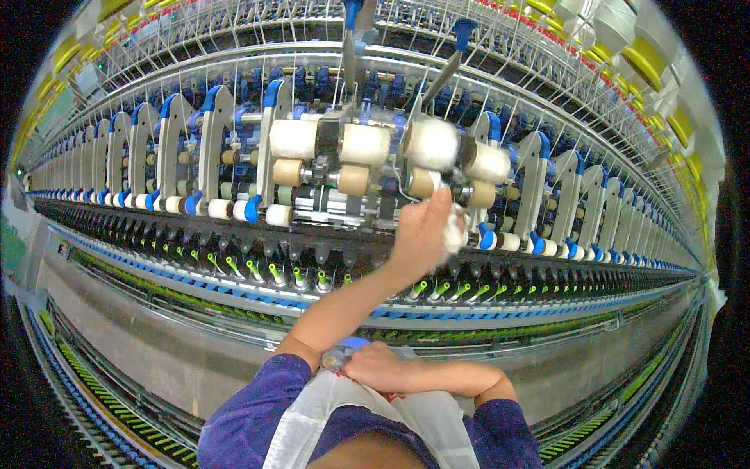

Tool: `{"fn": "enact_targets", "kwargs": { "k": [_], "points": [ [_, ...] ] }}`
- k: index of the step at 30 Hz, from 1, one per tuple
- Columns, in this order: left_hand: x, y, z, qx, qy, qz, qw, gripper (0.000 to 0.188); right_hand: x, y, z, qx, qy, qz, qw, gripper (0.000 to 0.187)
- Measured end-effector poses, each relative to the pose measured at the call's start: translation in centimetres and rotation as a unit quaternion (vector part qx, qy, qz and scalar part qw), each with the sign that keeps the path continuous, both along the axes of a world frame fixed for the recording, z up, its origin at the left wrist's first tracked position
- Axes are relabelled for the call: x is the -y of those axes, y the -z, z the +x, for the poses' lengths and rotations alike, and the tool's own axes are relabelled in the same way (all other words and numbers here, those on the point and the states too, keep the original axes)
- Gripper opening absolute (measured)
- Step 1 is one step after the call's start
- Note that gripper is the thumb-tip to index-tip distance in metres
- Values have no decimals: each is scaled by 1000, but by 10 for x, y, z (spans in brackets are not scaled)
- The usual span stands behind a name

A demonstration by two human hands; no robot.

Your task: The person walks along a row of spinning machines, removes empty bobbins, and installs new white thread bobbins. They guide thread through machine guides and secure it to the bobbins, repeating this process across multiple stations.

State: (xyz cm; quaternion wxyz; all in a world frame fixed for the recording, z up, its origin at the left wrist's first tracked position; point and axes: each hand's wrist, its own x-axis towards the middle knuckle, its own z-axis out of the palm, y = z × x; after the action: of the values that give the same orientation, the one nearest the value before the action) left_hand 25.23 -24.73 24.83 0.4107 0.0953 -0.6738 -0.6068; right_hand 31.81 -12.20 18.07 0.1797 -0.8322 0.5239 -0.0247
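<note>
My left hand (422, 234) reaches up to the spinning machine, its fingers closed around a tuft of white fibre (454, 236). Just above it sit beige rollers (354, 180) and fuzzy white rollers (365, 144), one of which, the bulky white roller (433, 144), looks thickly wrapped and slightly blurred. To the left of this hand, fluted metal rollers (324, 205) lie exposed. At my waist, my right hand (376, 366) is closed by the top of a white apron (301, 418). Beside its fingers are a blue item (354, 342) and a greyish clump (334, 359); its grip is partly hidden.
Two raised lever arms with blue ends (464, 33) stand over the exposed rollers. Grey arms with blue caps (169, 137) line both sides. Below runs a row of bobbins with green tips (275, 272). Yellow-and-white spools (644, 59) hang at upper right. Behind lies a grey floor (180, 344).
</note>
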Motion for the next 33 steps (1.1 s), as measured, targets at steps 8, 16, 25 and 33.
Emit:
{"fn": "enact_targets", "kwargs": {
  "k": [8,16,25,33],
  "points": [
    [-9,38,10,50,94,-59,993,34,-28,-77,-60,153,-29,122,980,35],
    [1,29,5,-69,-201,-552,806,11,-20,-93,-65,175,-13,36,984,38],
    [22,3,-10,-72,-51,-164,983,32,-33,-137,-98,343,202,-271,877,12],
    [11,107,50,362,118,-442,812,18,25,-177,-181,245,310,-475,786,63]
  ]
}}
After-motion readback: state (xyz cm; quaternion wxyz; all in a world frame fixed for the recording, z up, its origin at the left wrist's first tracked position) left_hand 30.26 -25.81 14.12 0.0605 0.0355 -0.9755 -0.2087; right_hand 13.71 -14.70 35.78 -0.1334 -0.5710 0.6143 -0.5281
